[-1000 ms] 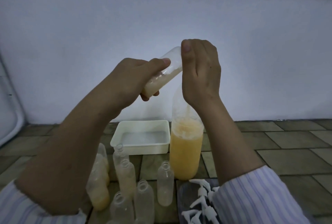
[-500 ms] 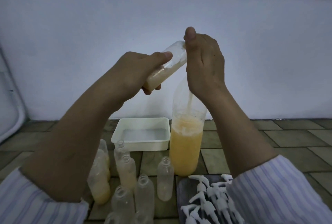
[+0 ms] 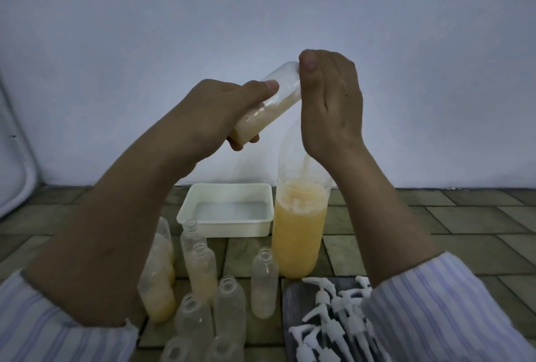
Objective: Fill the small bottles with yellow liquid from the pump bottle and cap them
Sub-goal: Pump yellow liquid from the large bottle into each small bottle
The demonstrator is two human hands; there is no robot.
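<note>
Fingers: left hand point(image 3: 214, 118) grips the tilted small bottle point(image 3: 268, 104); right hand point(image 3: 330, 103) curls over the pump head, itself hidden.
Pump bottle point(image 3: 298, 228): upright on the tiled floor; press steadily.
Small bottle: about half full; keep its mouth at the spout.

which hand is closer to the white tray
Left. The left hand, gripping the small bottle, hangs almost straight above the white tray. The right hand sits over the big yellow bottle, right of the tray.
</note>
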